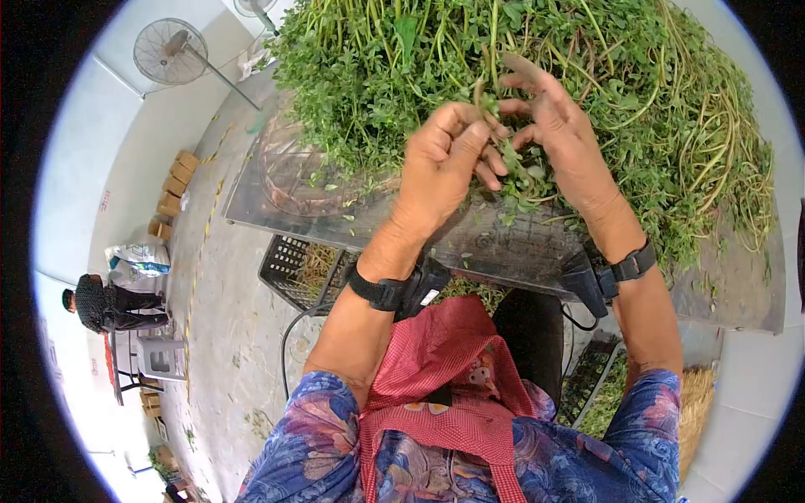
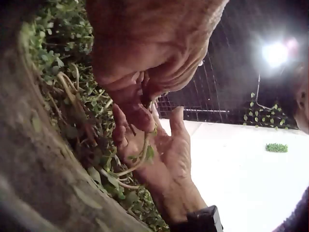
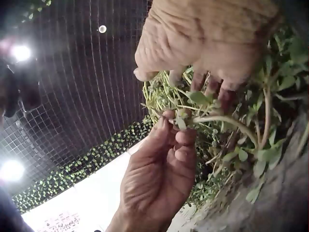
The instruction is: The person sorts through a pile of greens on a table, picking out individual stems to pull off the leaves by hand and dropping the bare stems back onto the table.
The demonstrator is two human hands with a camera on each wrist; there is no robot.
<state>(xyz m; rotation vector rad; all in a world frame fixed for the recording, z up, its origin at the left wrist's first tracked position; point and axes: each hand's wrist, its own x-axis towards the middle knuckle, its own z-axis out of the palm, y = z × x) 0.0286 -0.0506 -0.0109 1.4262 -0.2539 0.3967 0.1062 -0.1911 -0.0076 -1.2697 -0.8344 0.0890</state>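
In the head view the left hand (image 1: 443,159) pinches a leafy green stem (image 1: 488,102) between thumb and fingers, at the front of a large heap of the same plants (image 1: 620,101). Close beside it is the right hand (image 1: 572,147), its fingers spread and slightly bent, with no firm hold showing. The right wrist view shows the left hand (image 3: 161,169) gripping the tip of a thick stem (image 3: 231,121), while the right hand (image 3: 207,43) hovers over it. A curved stem (image 2: 145,150) hangs below the left fingers (image 2: 137,116) in the left wrist view, across the right palm (image 2: 161,159).
The heap rests on a dark worn table (image 1: 495,247). Black crates (image 1: 289,260) with plant pieces stand beneath its near edge. A standing fan (image 1: 172,50), cardboard boxes (image 1: 174,180) and another person (image 1: 113,303) by a small table are off to the left.
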